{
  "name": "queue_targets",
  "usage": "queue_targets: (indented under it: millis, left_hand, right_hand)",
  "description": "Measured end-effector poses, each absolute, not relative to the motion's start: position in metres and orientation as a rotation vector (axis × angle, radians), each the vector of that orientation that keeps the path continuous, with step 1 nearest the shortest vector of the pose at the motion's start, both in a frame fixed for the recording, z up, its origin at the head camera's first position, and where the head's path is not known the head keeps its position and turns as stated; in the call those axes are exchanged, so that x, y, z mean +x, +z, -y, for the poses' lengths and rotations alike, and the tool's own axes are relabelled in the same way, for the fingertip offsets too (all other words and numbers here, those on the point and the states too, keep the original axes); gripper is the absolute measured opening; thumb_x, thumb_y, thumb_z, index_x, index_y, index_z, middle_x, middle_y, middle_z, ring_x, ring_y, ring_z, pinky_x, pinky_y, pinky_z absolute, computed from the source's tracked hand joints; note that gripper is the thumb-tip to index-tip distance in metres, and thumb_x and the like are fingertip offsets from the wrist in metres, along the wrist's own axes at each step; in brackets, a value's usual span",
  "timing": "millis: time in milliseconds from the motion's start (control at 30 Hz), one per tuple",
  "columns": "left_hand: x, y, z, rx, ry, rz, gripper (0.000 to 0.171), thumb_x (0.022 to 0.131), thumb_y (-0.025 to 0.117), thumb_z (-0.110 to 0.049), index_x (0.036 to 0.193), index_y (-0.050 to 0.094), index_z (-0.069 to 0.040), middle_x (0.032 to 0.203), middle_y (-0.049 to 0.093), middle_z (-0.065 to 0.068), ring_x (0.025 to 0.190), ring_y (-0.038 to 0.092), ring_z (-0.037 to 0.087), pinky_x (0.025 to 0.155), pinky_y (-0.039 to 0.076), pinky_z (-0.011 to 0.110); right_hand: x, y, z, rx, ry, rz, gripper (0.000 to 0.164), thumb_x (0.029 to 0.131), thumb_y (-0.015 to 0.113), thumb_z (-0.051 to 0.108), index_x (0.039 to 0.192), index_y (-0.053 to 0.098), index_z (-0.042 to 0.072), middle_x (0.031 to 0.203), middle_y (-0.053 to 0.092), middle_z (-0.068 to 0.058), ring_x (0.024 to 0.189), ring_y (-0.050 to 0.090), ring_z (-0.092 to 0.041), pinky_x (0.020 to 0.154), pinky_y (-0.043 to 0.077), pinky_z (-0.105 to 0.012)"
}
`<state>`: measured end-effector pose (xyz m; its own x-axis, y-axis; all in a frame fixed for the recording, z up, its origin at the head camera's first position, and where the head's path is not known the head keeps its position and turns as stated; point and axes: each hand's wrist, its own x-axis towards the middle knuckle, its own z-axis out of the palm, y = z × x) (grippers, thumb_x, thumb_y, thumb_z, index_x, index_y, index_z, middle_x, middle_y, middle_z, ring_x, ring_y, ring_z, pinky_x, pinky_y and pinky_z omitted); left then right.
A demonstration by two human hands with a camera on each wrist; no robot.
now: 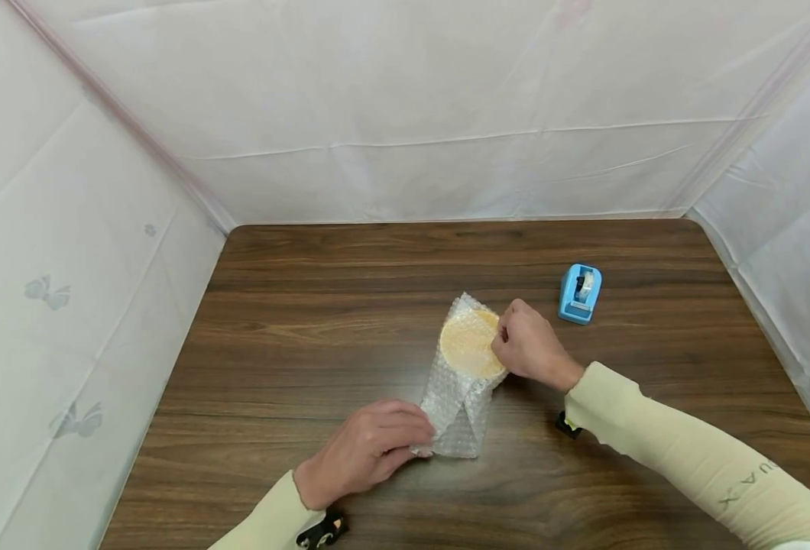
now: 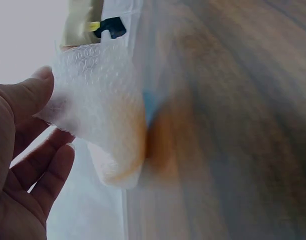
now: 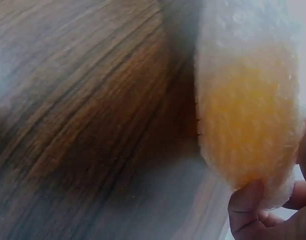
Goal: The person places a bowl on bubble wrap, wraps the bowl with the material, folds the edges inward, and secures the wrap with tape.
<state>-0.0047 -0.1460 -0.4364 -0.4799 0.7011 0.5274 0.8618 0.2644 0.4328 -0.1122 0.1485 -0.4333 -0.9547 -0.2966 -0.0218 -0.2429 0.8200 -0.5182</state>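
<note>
A round, flat yellow object (image 1: 470, 344) lies inside a sheet of clear bubble wrap (image 1: 456, 416), which is folded over it with a slanting flap on its lower half. My left hand (image 1: 370, 447) pinches the lower left corner of the wrap between thumb and fingers, as the left wrist view shows. At the upper right, my right hand (image 1: 530, 344) grips the wrap's edge beside the yellow object with curled fingers. In the right wrist view, the yellow colour (image 3: 248, 115) shows blurred through the bubbles, and the kind of object cannot be told.
A blue tape dispenser (image 1: 579, 294) with a roll of clear tape stands beyond my right hand. The dark wood table (image 1: 295, 305) is bordered by white hanging sheets (image 1: 405, 114) at the back and both sides.
</note>
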Motion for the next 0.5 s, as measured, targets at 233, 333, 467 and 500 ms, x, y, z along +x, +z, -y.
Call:
queue_targets:
  millis: [233, 333, 467, 500]
  left_hand:
    - [-0.016, -0.424, 0.137, -1.43, -1.151, 2.28, 0.013, 0.092, 0.079, -0.012, 0.105, 0.077, -0.013, 0.103, 0.078, -0.004, 0.101, 0.073, 0.009, 0.095, 0.058, 0.024]
    - [-0.022, -0.419, 0.131, -1.408, -1.173, 2.272, 0.011, 0.092, 0.079, -0.011, 0.103, 0.077, -0.013, 0.1, 0.078, -0.004, 0.096, 0.073, 0.008, 0.091, 0.058, 0.022]
    - [-0.03, -0.412, 0.125, -1.351, -1.188, 2.262, 0.011, 0.09, 0.081, -0.011, 0.1, 0.078, -0.011, 0.096, 0.079, -0.003, 0.089, 0.073, 0.007, 0.084, 0.059, 0.019]
    - [-0.032, -0.411, 0.124, -1.334, -1.195, 2.261, 0.01, 0.089, 0.081, -0.011, 0.099, 0.078, -0.011, 0.094, 0.079, -0.003, 0.088, 0.073, 0.006, 0.082, 0.059, 0.019]
  right_hand:
    - [-0.108, -0.437, -0.146, -0.505, -0.749, -2.942, 0.025, 0.088, 0.061, 0.005, 0.064, 0.059, 0.011, 0.095, 0.059, -0.012, 0.072, 0.054, -0.018, 0.064, 0.047, -0.032]
    - [-0.107, -0.437, -0.145, -0.507, -0.751, -2.941, 0.022, 0.089, 0.061, 0.005, 0.067, 0.062, 0.009, 0.097, 0.059, -0.012, 0.072, 0.054, -0.017, 0.065, 0.049, -0.032]
    - [-0.106, -0.438, -0.144, -0.512, -0.761, -2.942, 0.019, 0.09, 0.062, 0.005, 0.071, 0.065, 0.006, 0.099, 0.059, -0.012, 0.071, 0.055, -0.016, 0.065, 0.052, -0.033]
    - [-0.106, -0.439, -0.144, -0.516, -0.764, -2.944, 0.018, 0.09, 0.062, 0.005, 0.072, 0.065, 0.006, 0.099, 0.059, -0.013, 0.071, 0.055, -0.016, 0.065, 0.052, -0.033]
